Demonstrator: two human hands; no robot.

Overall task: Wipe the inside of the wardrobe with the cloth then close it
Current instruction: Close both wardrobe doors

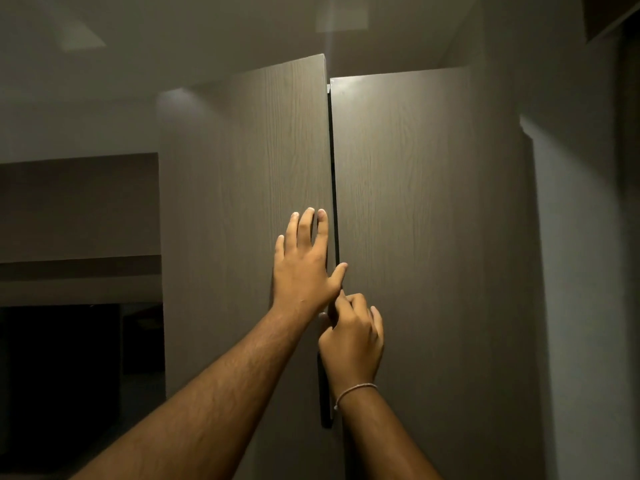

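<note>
- the left hand (pixel 304 268) is laid flat and open on the left door (pixel 242 202), fingers (pixel 306 225) spread upward and thumb stretched right across the dark seam; nothing is grasped by it.
- this flat palm is judged to be placed there to press or steady the left door, whose top edge stands out nearer than the neighbouring panel, so it looks slightly ajar.
- the right hand (pixel 353 336) is curled just below and right of the left one, its fingertips tucked toward the seam; it seems to be pinching the door edge or the top of the dark handle strip (pixel 325 403), though what exactly is gripped cannot be told.
- a thin bracelet (pixel 355 389) is worn at the right wrist.
- both forearms are raised from the near lower edge and reach up and away, the left one slanting in from the far left, the right one rising more steeply.
- the right door (pixel 433 237) lies flush or nearly so, meeting the left door at a narrow gap.
- the wardrobe (pixel 485 306) is directly ahead and almost shut; its inside is hidden.
- no cloth is seen in either hand or elsewhere, so the closing step is judged to be in hand.
- a pale ceiling (pixel 173 36) is seen above, and a dark recess (pixel 69 358) at far left.
</note>
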